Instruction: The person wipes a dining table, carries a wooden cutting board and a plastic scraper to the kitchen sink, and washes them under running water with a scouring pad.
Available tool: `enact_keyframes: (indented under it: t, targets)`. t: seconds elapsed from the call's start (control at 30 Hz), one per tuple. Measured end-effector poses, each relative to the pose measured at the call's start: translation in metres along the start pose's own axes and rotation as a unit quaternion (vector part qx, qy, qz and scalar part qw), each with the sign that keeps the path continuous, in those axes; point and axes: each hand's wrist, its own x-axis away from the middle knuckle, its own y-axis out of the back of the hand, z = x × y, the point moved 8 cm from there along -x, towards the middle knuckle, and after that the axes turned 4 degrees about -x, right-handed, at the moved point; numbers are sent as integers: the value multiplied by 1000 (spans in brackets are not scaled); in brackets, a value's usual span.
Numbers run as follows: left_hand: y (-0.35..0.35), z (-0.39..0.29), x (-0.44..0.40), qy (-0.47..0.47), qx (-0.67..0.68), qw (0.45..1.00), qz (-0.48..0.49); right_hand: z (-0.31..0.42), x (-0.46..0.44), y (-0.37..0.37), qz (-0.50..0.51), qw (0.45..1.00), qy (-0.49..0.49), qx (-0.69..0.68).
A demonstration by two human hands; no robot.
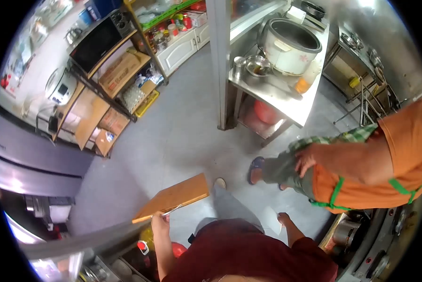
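My left hand (160,223) is closed on the near edge of a wooden cutting board (175,196), where a thin metal handle shows. The board is held tilted above the floor, in front of me to the left. Lower right, my right hand (284,219) grips a pale, flat, blade-like thing (272,219) that hangs beside my leg; its exact kind is hard to make out.
A co-worker in an orange top (361,164) stands close on the right. Ahead, a metal table (286,101) bears a large rice cooker (290,49) and a metal bowl (258,66). Shelves with a microwave (98,42) stand left; a stove (377,249) is lower right.
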Motion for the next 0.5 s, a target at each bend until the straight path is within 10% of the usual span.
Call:
enact_keyframes:
  t: [0.13,0.27,0.5]
  targets:
    - [-38,-73,-18,-24,1,1000,-17,148,-106,11,41,915,217,338]
    - [-78,-139,-53,-55,34,998,-27,377,-121,137,-67,988,138,9]
    - [-177,-228,-162,-63,44,997,-6,609,-205,197,-130,946,297,-26]
